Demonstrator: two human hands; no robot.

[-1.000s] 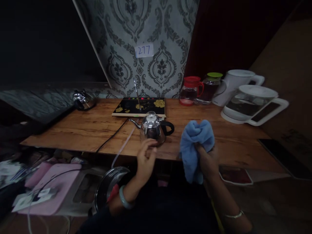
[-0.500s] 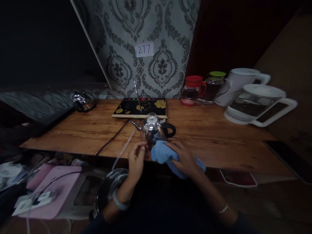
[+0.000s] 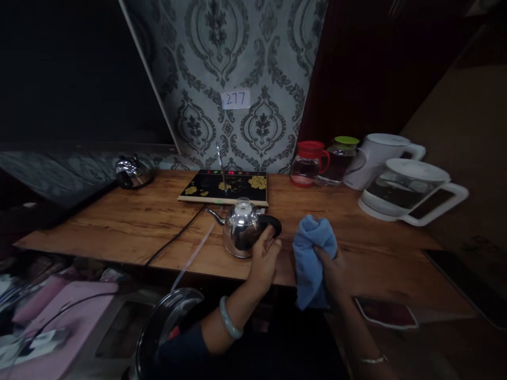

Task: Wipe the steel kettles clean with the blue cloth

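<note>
While your left hand (image 3: 266, 257) closes around the black handle of the steel kettle (image 3: 240, 231) near the worktop's (image 3: 119, 221) front edge, your right hand (image 3: 335, 266) grips a bunched blue cloth (image 3: 312, 253) just beside it.

Kettle (image 3: 240, 232): shiny silver steel, black handle, clear knob on lid.
Cloth (image 3: 312, 258): light blue, plain.
Counter (image 3: 119, 221): warm brown wood grain.
Induction plate (image 3: 225, 186) at back edge: black w/ gold flowers, red + green lights.
Wall panel (image 3: 237, 58): grey damask; white tag (image 3: 235, 98), blue "277".
Jugs near back right: red lid (image 3: 311, 146), green lid (image 3: 346, 140), two white (image 3: 407, 190).
Bangle (image 3: 228, 316): pale green.
</note>
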